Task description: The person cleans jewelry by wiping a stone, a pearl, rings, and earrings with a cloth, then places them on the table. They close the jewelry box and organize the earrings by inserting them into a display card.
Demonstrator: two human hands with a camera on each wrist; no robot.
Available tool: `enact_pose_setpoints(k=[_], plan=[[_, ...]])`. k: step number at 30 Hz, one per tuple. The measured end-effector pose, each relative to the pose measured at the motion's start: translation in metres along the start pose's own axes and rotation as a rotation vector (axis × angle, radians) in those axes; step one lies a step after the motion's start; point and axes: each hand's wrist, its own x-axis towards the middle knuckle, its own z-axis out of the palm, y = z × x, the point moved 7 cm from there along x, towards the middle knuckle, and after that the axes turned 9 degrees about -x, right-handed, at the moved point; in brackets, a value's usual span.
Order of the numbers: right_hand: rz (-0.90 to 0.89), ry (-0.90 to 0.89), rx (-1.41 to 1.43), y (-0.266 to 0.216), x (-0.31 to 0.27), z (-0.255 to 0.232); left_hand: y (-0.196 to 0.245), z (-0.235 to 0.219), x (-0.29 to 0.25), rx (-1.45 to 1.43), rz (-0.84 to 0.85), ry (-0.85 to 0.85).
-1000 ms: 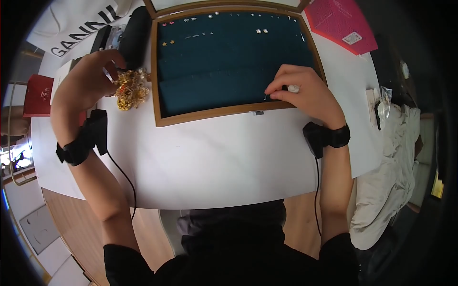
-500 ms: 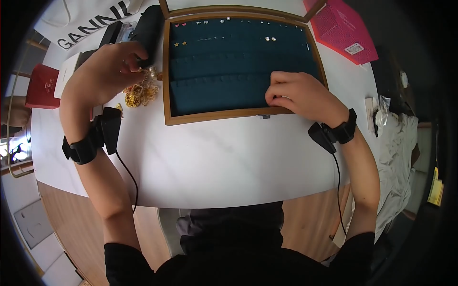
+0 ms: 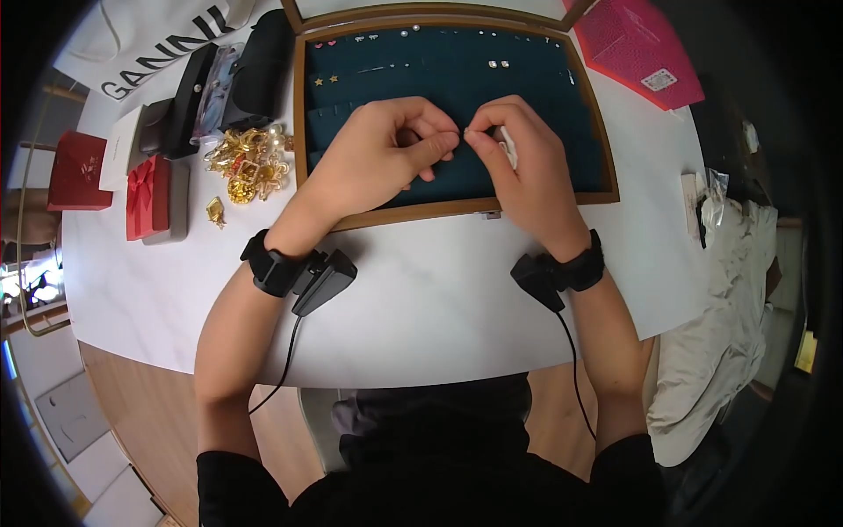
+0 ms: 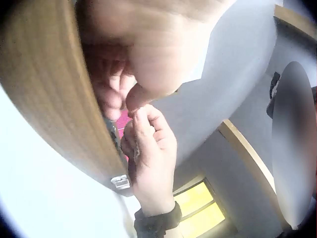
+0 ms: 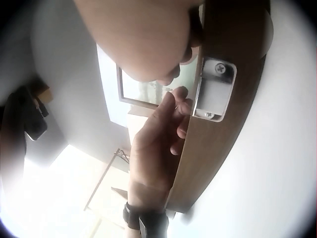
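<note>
Over the teal-lined wooden jewellery box [image 3: 457,208], my hands meet fingertip to fingertip. My left hand [image 3: 373,158] brings thumb and index finger together in a pinch. My right hand [image 3: 531,171] pinches from the other side, a tiny pale piece [image 3: 466,133] showing where the tips meet. What exactly this piece is, I cannot tell. Against the right palm is a small white piece [image 3: 507,149], held by the curled fingers. Pairs of earrings line the upper rows of the box, among them gold stars [image 3: 326,81] and square clear studs [image 3: 499,64]. The hands hide part of the lining.
Left of the box lies a heap of gold jewellery [image 3: 250,167], with one gold piece [image 3: 215,211] apart from it. Beyond are a red box with a bow [image 3: 147,200], a black case [image 3: 256,75] and a white bag [image 3: 140,44]. A pink packet [image 3: 637,48] lies at the right.
My left hand has moved right from the gold jewellery to over the box. My right hand has lifted off the lower lining and turned towards it; the fingertips now meet.
</note>
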Motion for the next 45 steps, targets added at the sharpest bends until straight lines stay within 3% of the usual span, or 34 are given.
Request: enact_pose_setpoints(k=[7,14,20,26,28,38,41,43,45], plan=[[-0.077,0.068,-0.09,-0.009,-0.003,-0.004,0.003,0.017,-0.001,-0.04,0.163,-0.07],[-0.065,0.075,-0.056,-0.004,-0.006,-0.003,-0.005,0.014,0.001,-0.049,0.055,-0.053],[-0.088,0.075,-0.035,-0.004,-0.007,-0.001,-0.011,0.011,0.003,-0.133,0.058,-0.048],[0.019,0.135,0.009,0.001,-0.006,-0.017,-0.011,0.009,0.005,-0.142,0.048,-0.012],[0.151,0.126,0.202,0.015,-0.008,-0.02,-0.01,0.01,0.005,-0.117,0.049,-0.02],[0.167,0.22,0.191,0.021,-0.012,-0.014,-0.011,0.01,0.004,-0.077,0.054,-0.034],[0.032,0.243,0.163,0.01,-0.009,-0.019,-0.012,0.01,0.004,-0.083,0.06,-0.03],[-0.211,0.333,-0.088,-0.011,-0.007,-0.028,-0.01,0.01,0.004,-0.088,0.058,-0.023],[-0.122,0.239,-0.033,-0.01,-0.009,-0.023,-0.011,0.009,0.004,-0.095,0.052,-0.017]])
